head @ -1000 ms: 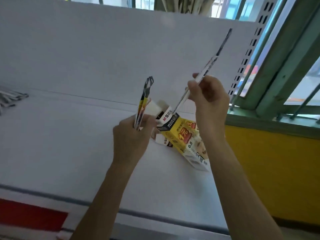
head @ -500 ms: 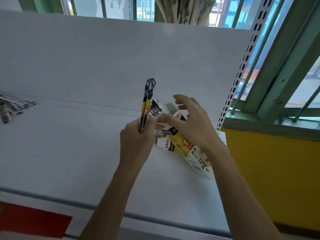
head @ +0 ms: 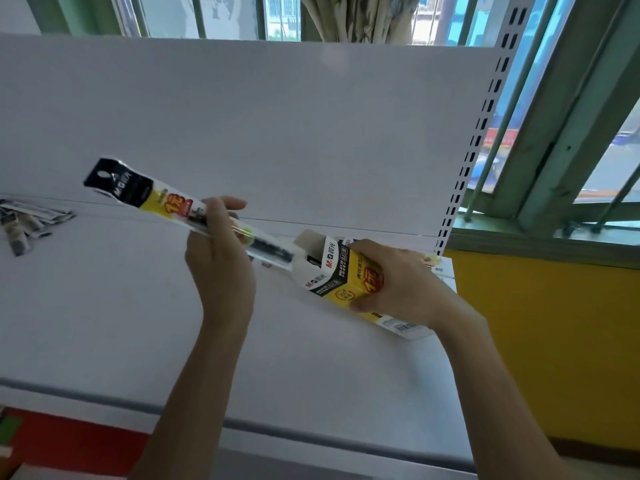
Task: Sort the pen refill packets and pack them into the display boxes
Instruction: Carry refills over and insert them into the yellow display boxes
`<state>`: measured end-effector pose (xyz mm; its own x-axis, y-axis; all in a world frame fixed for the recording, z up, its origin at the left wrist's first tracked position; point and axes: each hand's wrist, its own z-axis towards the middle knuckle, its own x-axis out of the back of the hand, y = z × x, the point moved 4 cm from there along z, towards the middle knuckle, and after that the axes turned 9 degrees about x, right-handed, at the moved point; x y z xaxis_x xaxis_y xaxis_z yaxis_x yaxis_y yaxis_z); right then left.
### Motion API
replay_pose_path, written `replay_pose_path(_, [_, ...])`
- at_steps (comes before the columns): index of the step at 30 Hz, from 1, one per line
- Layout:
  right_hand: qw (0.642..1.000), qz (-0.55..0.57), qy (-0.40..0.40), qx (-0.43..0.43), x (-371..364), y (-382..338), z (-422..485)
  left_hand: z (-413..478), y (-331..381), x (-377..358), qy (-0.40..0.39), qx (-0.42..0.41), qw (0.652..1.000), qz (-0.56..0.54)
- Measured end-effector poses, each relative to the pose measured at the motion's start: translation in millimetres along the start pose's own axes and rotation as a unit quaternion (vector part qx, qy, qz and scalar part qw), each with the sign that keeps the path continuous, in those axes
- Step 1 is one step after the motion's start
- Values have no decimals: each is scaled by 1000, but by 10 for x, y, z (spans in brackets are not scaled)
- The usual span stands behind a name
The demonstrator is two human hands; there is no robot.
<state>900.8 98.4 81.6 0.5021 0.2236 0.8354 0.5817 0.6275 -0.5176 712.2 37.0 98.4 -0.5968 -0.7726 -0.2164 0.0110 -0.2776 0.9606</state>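
My left hand [head: 221,258] grips a long pen refill packet [head: 145,192] around its middle; its black and yellow header points up and to the left. The packet's lower end reaches the open mouth of a yellow, black and white display box [head: 346,275]. That box lies tilted on the white shelf, mouth toward the left. My right hand [head: 398,282] holds the box around its body. How far the packet's tip sits inside the box is hidden by the flap.
Several more refill packets [head: 27,220] lie in a loose pile at the far left of the white shelf [head: 104,323]. A white back panel [head: 277,133] rises behind. A perforated upright [head: 474,143] and a window frame stand at the right; a yellow wall lies below it.
My left hand has tipped its packet from upright to slanting down into the box mouth. My right hand, which held a single packet a second ago, now holds the box.
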Motion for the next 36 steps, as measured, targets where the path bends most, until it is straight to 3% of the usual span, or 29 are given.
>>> replay_pose_path(11, [1000, -9, -21, 18, -30, -122, -31, -24, -71, -14, 58, -57, 997, 3])
replay_pose_path(14, [1000, -12, -15, 16, -30, -124, -17, -56, -106, -65, 6, -44, 996, 83])
replay_pose_path(17, [1000, -23, -13, 15, -37, -127, -3, -91, -182, -190, -141, -4, 966, 218])
replay_pose_path(19, [1000, -18, -9, 14, -45, -105, -8, -111, -187, -226, -216, 6, 945, 245])
replay_pose_path(21, [1000, -17, 0, 7, -37, -76, -24, -77, -162, -188, -200, -5, 953, 229])
replay_pose_path(25, [1000, -17, 11, -3, -5, -39, -61, 20, -65, -16, -76, -75, 978, 179])
replay_pose_path(27, [1000, -10, 16, -6, 5, -25, -68, 31, -82, -41, -110, -112, 961, 226])
replay_pose_path(31, [1000, -16, 14, -10, 15, -29, -89, -92, -206, -173, -272, -112, 908, 300])
replay_pose_path(36, [1000, -15, 7, -24, -11, 7, -151, -101, -226, -154, -285, -59, 914, 283])
